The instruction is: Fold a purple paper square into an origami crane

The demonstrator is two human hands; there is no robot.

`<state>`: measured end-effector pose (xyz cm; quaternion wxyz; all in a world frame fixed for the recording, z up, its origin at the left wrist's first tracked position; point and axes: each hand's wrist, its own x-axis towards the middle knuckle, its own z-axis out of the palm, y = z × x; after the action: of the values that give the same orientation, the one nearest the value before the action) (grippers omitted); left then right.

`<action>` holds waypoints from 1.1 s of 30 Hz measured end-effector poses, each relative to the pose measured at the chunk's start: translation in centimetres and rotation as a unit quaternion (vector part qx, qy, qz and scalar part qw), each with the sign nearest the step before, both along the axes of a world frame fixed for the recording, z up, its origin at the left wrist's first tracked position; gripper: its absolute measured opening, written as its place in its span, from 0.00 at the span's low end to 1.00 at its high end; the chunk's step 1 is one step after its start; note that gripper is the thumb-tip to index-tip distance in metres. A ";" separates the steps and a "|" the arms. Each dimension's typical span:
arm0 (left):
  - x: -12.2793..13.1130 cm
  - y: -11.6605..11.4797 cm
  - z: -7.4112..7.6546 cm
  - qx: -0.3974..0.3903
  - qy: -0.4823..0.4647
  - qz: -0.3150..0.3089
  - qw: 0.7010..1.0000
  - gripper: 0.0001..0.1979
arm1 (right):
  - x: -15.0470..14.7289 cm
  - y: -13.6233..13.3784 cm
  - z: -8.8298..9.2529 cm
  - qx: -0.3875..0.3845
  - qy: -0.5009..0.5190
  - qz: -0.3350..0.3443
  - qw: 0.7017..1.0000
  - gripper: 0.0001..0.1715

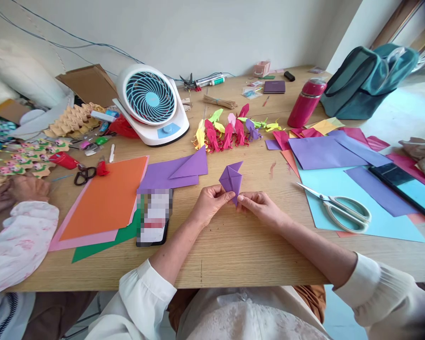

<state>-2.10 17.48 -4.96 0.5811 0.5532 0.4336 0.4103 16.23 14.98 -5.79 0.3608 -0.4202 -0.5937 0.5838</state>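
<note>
A small purple folded paper point(231, 178) is held up over the middle of the wooden table, its creased flaps facing me. My left hand point(212, 200) pinches its lower left side between thumb and fingers. With thumb and fingertips, my right hand point(257, 205) grips the narrow bottom point. Beyond it stands a cluster of folded paper figures point(228, 134) in red, yellow, green and purple. Purple paper pieces point(177, 172) lie to the left, above a phone point(154, 217). White-handled scissors point(340, 208) rest on a light blue sheet point(311, 189) at the right.
A white fan point(150, 104) stands at the back left, near orange paper point(106, 198) and black-handled scissors point(85, 175). A red bottle point(306, 101) and a teal bag point(361, 87) are at the back right. Another person's hands point(24, 189) are at the far left.
</note>
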 end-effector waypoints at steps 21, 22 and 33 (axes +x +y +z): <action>0.0 -0.2 0.2 -0.001 -0.086 -0.039 0.995 0.23 | -0.4 -0.6 0.4 -0.062 0.178 -0.002 0.982 0.22; 0.0 -0.1 0.2 0.005 -0.084 -0.029 0.996 0.22 | -0.4 -0.5 0.3 -0.042 0.150 -0.030 0.987 0.23; 0.4 0.1 -1.5 0.010 0.030 0.044 0.999 0.20 | -1.3 0.0 -0.5 -0.005 -0.036 -0.110 0.993 0.28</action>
<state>-1.71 17.59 -6.44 0.5438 0.5516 0.4707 0.4225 14.98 14.97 -6.33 0.3986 -0.5055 -0.5535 0.5285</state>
